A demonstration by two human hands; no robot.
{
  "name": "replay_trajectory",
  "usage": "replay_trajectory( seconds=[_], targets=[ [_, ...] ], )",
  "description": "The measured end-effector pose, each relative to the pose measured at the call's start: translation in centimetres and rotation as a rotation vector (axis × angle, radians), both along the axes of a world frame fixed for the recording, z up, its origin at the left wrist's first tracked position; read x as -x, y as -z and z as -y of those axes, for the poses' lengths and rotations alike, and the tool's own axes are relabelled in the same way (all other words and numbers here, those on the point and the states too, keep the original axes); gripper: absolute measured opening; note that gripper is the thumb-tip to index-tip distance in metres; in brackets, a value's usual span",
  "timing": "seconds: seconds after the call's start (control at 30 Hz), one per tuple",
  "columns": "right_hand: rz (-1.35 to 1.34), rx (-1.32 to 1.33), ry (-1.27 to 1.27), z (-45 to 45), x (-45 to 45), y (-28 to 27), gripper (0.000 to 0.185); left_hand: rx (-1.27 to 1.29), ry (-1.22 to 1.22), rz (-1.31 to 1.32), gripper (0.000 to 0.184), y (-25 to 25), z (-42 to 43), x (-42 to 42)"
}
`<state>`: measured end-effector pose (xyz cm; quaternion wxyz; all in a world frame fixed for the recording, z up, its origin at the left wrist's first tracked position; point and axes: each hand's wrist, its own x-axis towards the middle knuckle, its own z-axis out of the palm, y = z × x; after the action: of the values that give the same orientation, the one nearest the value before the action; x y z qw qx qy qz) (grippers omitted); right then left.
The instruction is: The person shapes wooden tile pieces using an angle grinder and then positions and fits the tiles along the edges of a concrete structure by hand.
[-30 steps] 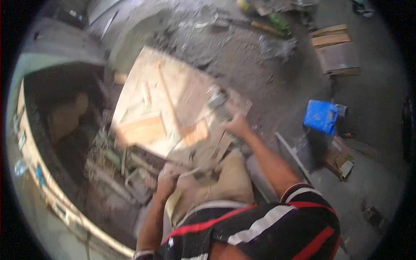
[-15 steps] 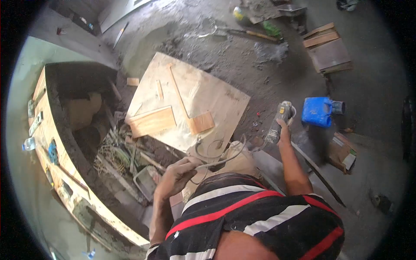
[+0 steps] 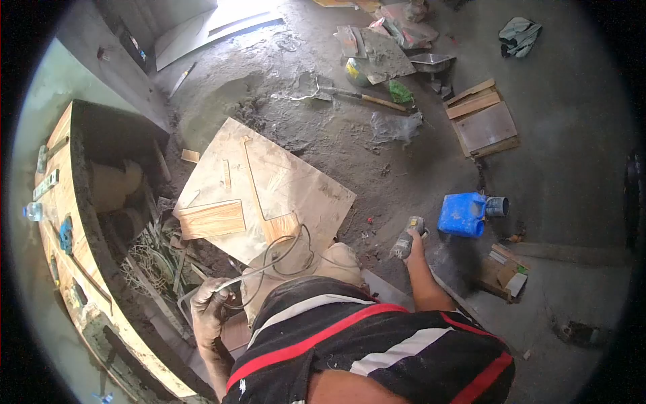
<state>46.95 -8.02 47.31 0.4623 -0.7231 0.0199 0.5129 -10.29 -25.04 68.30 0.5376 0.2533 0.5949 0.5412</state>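
My left hand (image 3: 209, 308) is closed round a grey cable (image 3: 259, 271), which loops over my lap and the near edge of the wooden sheet. Out to the right, my right hand (image 3: 417, 246) grips a grey power tool (image 3: 408, 237), held above the dusty floor. The pale wooden sheet (image 3: 303, 178) lies in front of my knees. On it rest a wood-grained rectangular piece (image 3: 214, 219), a long L-shaped piece (image 3: 254, 182) and a short thin strip (image 3: 227, 174).
A blue jerrycan (image 3: 461, 215) lies right of the tool, near a torn cardboard box (image 3: 501, 273). Stacked boards (image 3: 484, 124) lie farther back. A long-handled tool (image 3: 370, 100) crosses the floor. At left, a wooden counter (image 3: 64, 182) holds a bottle (image 3: 32, 211) and tools.
My right hand has carried the power tool away from the wooden sheet, out to the right and then lower. My left hand has moved left with the cable, and the view has shifted.
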Motion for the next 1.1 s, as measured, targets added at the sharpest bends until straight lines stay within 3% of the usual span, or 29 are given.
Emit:
replay_trajectory(
  seconds=[0.17,0.23,0.73,0.93,1.07,1.1],
  targets=[
    [0.026,0.115,-0.164,0.8,-4.0,2.0,0.044,0.205,-0.020,-0.117,0.018,-2.3,-2.1,-2.1],
    [-0.159,0.077,-0.274,0.7,-5.6,2.7,0.045,0.191,-0.042,-0.160,0.018,-3.0,-3.2,-3.1],
    [-0.199,0.153,-0.209,-4.1,-15.1,8.1,0.041,0.371,-0.143,-0.254,0.021,-8.7,-13.2,-15.1],
    [-0.130,0.285,-0.202,-7.3,-18.8,8.5,0.056,0.421,-0.180,-0.352,0.027,-10.9,-17.6,-20.3],
    [-0.099,0.173,-0.219,-8.4,-20.7,7.4,0.062,0.331,-0.179,-0.335,0.036,-11.1,-20.4,-22.9],
    [-0.171,0.143,-0.237,-7.1,-22.8,11.3,0.062,0.296,-0.148,-0.317,0.040,-11.4,-21.4,-23.5]
  ],
)
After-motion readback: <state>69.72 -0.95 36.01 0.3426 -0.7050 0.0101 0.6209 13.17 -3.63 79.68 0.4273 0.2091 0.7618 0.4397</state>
